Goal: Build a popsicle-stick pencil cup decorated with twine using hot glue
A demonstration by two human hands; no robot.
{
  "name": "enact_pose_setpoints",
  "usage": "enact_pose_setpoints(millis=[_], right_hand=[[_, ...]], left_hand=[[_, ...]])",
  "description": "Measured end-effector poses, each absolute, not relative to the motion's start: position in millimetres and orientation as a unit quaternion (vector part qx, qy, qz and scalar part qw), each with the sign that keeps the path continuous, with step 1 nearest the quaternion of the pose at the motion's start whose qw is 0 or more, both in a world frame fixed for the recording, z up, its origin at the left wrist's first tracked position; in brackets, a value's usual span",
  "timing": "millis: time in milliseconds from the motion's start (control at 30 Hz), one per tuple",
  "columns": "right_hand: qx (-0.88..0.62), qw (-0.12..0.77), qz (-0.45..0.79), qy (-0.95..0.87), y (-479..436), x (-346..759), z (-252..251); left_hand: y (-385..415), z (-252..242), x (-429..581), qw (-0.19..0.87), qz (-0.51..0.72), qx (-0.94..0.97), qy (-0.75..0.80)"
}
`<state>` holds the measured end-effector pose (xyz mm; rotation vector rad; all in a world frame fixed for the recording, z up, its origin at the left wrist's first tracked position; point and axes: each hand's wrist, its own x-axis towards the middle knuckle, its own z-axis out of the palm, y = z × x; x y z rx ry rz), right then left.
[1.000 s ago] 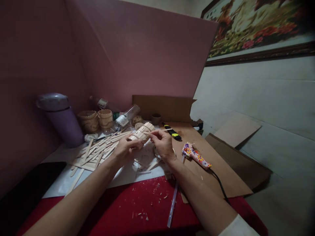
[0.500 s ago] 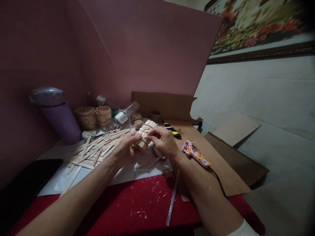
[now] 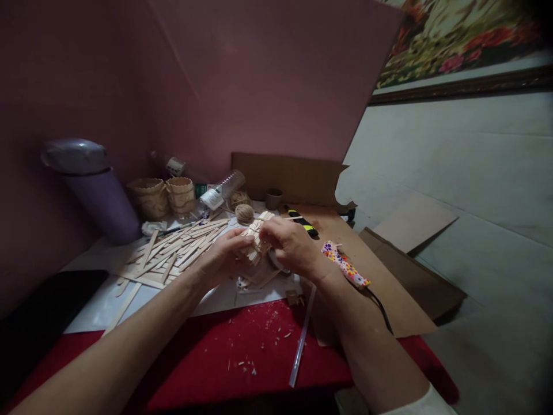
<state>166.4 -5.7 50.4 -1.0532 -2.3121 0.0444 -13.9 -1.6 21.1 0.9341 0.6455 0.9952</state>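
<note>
My left hand (image 3: 228,252) is closed around the lower left side of a small piece made of pale wooden craft sticks (image 3: 258,230) set side by side, with twine across it. Over the right edge of this piece, the fingers of my right hand (image 3: 288,241) are pinched together, and they hide what lies between them. A thin pale stick (image 3: 294,218) shows just behind my right knuckles; whether it is held I cannot tell. Just beyond the piece sits a ball of twine (image 3: 244,213).
Loose craft sticks (image 3: 185,248) lie heaped on white paper at left. Behind them stand a purple bottle (image 3: 101,199), two wooden cups (image 3: 180,196) and a clear plastic bottle (image 3: 222,190). At right, a flowered glue gun (image 3: 344,265) and a black-and-yellow cutter (image 3: 301,221) rest on cardboard. A glue stick (image 3: 301,340) lies in front.
My right hand has shifted slightly up and now covers more of the craft-stick piece. The piece has turned a little in my hands. The whole view has tilted slightly.
</note>
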Motion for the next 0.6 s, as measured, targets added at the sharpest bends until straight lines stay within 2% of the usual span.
enact_pose_setpoints(millis=[167,333,467,600], right_hand=[[-0.382,0.256,0.011,-0.888,-7.3,169.3,55.0],[-0.38,0.261,0.014,-0.887,-9.2,168.3,55.4],[-0.36,0.308,0.019,-0.88,-9.9,164.2,52.3],[-0.364,0.406,0.007,-0.838,-10.4,161.0,47.4]], left_hand=[[-2.0,17.5,-13.0,0.705,0.43,0.441,0.352],[-3.5,15.3,-12.1,0.692,0.435,0.437,0.375],[-4.4,17.4,-10.6,0.691,0.451,0.421,0.376],[-6.7,23.3,-8.3,0.705,0.473,0.402,0.343]])
